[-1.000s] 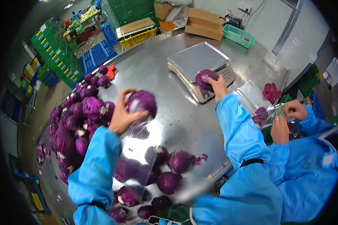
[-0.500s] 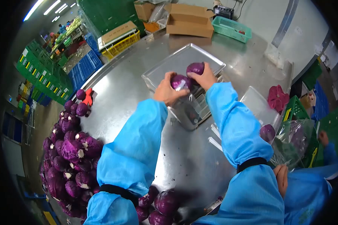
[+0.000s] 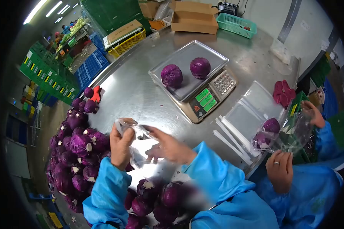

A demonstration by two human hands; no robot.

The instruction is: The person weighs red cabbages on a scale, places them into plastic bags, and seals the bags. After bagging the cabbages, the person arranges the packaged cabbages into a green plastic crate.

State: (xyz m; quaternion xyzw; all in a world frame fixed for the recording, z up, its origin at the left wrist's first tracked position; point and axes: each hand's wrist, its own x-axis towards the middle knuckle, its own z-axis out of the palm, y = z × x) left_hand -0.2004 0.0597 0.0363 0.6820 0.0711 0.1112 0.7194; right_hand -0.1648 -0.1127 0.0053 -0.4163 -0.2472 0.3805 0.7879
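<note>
Cabbages point(image 3: 171, 75) sit released on the scale point(image 3: 195, 49), leaving your left hand point(image 3: 120, 148) (pinching) and right hand point(image 3: 172, 147) (half-open) for a bag point(image 3: 137, 148).

A produce packing room is shown: red cabbages point(image 3: 80, 145) are heaped on a steel desk point(image 3: 141, 68) beside a digital scale point(image 3: 202, 95) and plastic bags point(image 3: 252, 103), while green crates point(image 3: 51, 78) are stacked on the floor behind.

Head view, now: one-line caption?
Two red cabbages sit apart on the scale while the left hand and right hand handle a clear plastic bag.
</note>
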